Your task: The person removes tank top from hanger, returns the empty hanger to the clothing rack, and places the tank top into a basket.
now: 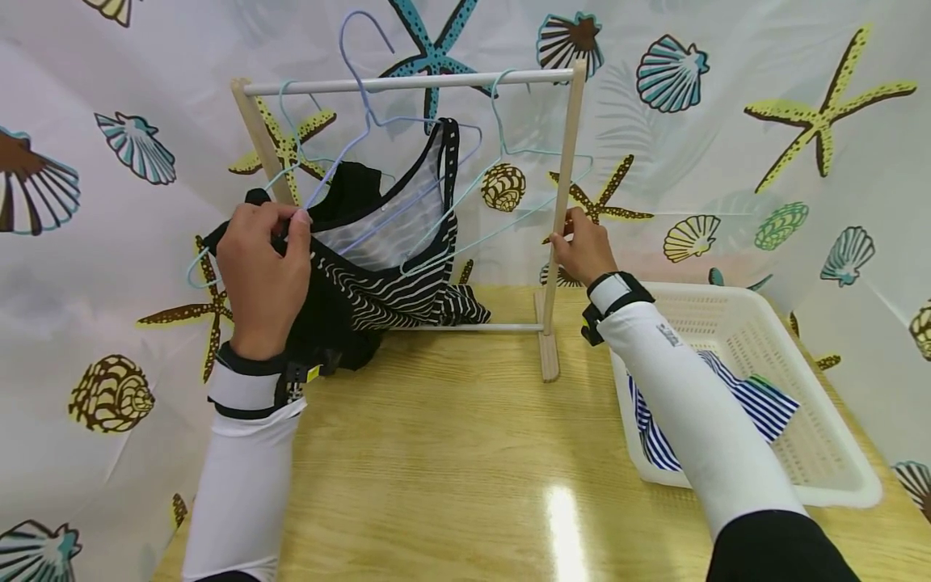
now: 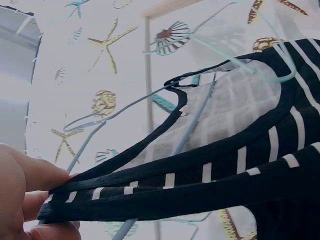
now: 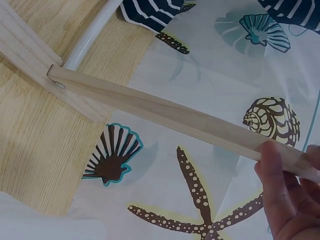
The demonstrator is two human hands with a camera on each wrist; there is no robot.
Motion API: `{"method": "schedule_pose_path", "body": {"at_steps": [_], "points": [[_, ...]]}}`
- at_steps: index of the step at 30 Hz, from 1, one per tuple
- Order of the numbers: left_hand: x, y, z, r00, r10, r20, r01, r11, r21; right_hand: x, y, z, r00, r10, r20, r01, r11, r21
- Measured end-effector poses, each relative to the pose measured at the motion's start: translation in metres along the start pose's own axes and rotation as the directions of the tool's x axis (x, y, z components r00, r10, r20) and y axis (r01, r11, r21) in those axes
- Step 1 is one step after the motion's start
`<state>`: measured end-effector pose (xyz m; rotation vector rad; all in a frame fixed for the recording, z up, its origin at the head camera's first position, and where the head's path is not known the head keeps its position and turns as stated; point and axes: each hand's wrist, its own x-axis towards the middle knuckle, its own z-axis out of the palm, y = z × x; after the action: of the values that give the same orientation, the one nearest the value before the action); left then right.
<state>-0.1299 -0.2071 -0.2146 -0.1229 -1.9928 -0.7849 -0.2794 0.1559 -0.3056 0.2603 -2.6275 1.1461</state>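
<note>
A black-and-white striped tank top [image 1: 393, 293] spreads in front of a small clothes rack, with a periwinkle hanger [image 1: 368, 113] running through its neck opening. My left hand [image 1: 263, 271] pinches one shoulder strap [image 2: 155, 186] of the top between thumb and fingers, at the hanger's end. The other strap [image 1: 451, 149] lies over the far arm of that hanger. The hanger's hook rises above the white rail [image 1: 465, 79]. With my right hand [image 1: 586, 247] I grip the rack's right wooden post [image 1: 566, 170], about midway up.
A mint hanger [image 1: 502, 121] hangs from the rail beside the top. Behind the left hand, a black garment [image 1: 356, 184] hangs on another mint hanger [image 1: 288, 121]. At right, a white basket [image 1: 844, 465] holds blue-and-white striped cloth [image 1: 764, 404]. A patterned curtain [image 1: 727, 178] backs the wooden table [image 1: 451, 436].
</note>
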Motion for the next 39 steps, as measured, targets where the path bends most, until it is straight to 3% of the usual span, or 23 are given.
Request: {"method": "schedule_pose_path", "body": {"at_steps": [9,22,27,33,39], "points": [[-0.003,0.015,-0.03,1.0,-0.026,-0.016,0.026,0.999,0.032,0.0,0.0,0.002,1.0,0.008,0.007,-0.008,1.0,-0.005],[-0.012,0.032,-0.08,0.992,-0.027,-0.125,0.036,0.997,0.068,-0.004,0.001,0.003,1.0,-0.006,0.002,0.006,1.0,0.004],[-0.023,0.034,-0.105,0.989,0.012,-0.149,0.01,0.989,0.146,-0.004,0.0,0.002,1.0,-0.015,0.005,0.015,1.0,-0.002],[-0.042,0.039,-0.131,0.984,0.018,-0.177,0.02,0.978,0.209,-0.001,-0.001,0.0,0.999,-0.034,-0.001,0.034,0.999,-0.012],[-0.058,0.038,-0.151,0.977,-0.054,-0.208,0.103,0.968,0.231,0.001,0.001,-0.002,1.0,-0.028,-0.003,0.028,1.0,-0.009]]}}
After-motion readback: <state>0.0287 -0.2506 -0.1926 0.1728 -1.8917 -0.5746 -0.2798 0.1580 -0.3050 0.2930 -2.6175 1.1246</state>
